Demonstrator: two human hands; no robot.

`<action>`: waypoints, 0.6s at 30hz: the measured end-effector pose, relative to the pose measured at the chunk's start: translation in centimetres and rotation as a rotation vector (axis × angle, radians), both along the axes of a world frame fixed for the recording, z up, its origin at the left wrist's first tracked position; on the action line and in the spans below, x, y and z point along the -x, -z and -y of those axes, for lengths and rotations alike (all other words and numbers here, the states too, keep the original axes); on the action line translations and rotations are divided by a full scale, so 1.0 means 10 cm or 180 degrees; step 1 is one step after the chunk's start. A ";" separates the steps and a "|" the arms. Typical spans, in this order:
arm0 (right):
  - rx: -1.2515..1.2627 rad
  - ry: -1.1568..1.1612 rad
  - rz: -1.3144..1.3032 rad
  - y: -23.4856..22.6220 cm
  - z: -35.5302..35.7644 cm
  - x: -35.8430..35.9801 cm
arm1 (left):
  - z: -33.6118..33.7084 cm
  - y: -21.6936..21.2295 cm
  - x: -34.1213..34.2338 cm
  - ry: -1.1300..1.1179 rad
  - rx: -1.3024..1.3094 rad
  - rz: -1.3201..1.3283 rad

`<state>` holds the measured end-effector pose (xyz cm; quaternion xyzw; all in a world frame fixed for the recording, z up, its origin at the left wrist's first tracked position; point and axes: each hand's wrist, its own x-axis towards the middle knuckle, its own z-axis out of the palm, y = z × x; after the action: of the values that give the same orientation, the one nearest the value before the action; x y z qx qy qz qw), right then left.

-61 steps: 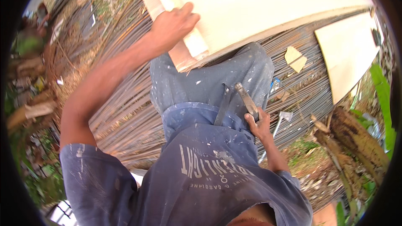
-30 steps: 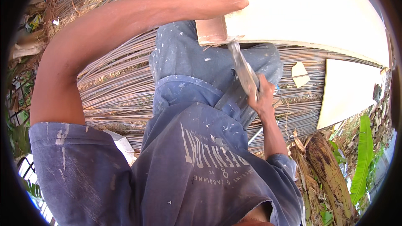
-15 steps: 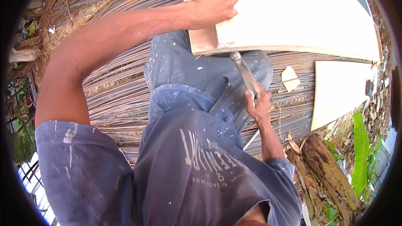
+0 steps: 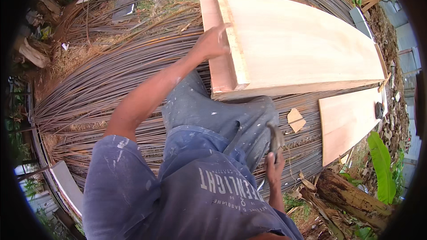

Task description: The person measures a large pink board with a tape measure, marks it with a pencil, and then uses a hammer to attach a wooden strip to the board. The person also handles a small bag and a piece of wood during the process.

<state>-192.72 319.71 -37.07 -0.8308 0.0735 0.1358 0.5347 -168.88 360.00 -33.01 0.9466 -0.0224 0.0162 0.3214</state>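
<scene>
While the left hand (image 4: 213, 42) presses spread fingers on the pale wooden plank panel (image 4: 302, 44), the right hand (image 4: 274, 169) grips a metal hammer (image 4: 275, 138).
The panel lies on rusty steel rebar (image 4: 111, 84); a smaller board (image 4: 349, 122), an offcut (image 4: 295, 119) and perhaps a log (image 4: 351, 198) lie right.

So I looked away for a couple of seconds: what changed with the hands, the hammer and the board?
The right hand brought the hammer down from beside the wooden batten to the knee, head up. The left hand now touches the batten with spread fingers, where before it gripped the end of the large board. The board remains on the steel bars; the hammer remains gripped.
</scene>
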 end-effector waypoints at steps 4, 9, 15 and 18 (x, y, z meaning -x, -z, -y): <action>-0.0087 0.0092 0.0290 -0.60 -0.55 -0.84 | 0.12 0.23 -0.22 -0.1103 0.1312 0.0045; 0.0948 -0.0869 0.0592 -1.03 -0.78 -2.02 | 0.33 0.38 -0.25 -0.1441 0.1785 -0.0125; 0.1668 -0.1711 0.0089 -0.98 -0.71 -2.35 | 0.35 0.35 -0.32 -0.1479 0.1945 -0.0574; 0.1655 -0.1841 -0.0097 -1.12 -0.81 -2.44 | 0.34 0.24 -0.25 -0.1610 0.2094 -0.1016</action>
<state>-168.35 327.82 -25.88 -0.9229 -0.1239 0.2701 0.2447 -166.37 356.58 -35.42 0.7603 0.2661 -0.0458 0.5908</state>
